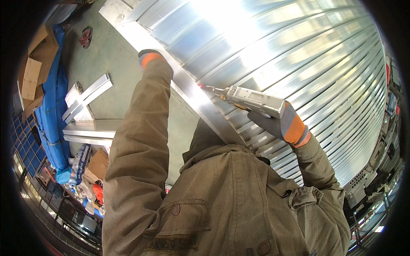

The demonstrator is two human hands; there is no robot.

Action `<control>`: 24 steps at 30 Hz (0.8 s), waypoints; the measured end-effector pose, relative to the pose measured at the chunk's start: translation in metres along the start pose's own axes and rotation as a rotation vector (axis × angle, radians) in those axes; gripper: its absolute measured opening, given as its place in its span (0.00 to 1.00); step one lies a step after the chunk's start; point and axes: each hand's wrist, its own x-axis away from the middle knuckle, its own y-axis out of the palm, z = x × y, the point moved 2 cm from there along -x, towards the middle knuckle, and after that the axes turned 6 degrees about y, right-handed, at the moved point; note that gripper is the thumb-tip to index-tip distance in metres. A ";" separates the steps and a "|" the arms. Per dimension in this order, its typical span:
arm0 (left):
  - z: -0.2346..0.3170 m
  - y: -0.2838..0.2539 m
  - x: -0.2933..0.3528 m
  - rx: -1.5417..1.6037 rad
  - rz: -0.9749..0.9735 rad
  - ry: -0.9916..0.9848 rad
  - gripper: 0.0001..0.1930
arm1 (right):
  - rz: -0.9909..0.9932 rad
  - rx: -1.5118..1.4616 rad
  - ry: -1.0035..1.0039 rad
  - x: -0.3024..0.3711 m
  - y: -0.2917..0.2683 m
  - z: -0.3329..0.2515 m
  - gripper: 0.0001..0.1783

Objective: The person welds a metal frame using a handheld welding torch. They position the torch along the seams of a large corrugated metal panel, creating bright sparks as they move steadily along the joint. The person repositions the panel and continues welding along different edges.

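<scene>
My right hand [287, 124], in a grey and orange glove, is closed round the rear of a silver handheld laser welding gun [256, 99]. The gun points left, and a red spot glows at its nozzle, right by the inner edge of a flat metal rail [190, 90]. Long shiny metal slats [273, 55] run off from that rail to the right in close rows. Farther up along the rail's outer edge is my gloved left hand [149, 56]; the sleeve and cuff hide its fingers, so its grip does not show.
On the floor at left lie metal profiles [92, 128] and a crossed pair of lengths [89, 96]. Beyond them are blue sheeting [53, 119], cardboard [36, 70] and bagged items. A red and dark object [86, 37] lies on the floor at upper left.
</scene>
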 end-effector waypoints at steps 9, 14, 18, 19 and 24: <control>-0.005 0.026 -0.021 -0.094 -0.017 0.025 0.15 | -0.004 -0.003 -0.018 0.001 0.002 0.000 0.25; 0.001 0.015 -0.015 0.180 0.089 -0.054 0.10 | -0.004 -0.015 -0.006 0.001 0.004 0.004 0.25; -0.006 -0.021 0.031 0.095 0.127 0.027 0.17 | 0.020 -0.003 -0.071 -0.001 0.007 0.009 0.26; -0.006 -0.029 0.038 0.081 0.124 0.035 0.17 | 0.021 0.001 -0.078 -0.002 0.007 0.011 0.26; -0.006 -0.032 0.034 -0.070 0.115 0.097 0.14 | -0.001 0.007 -0.076 -0.003 0.008 0.017 0.27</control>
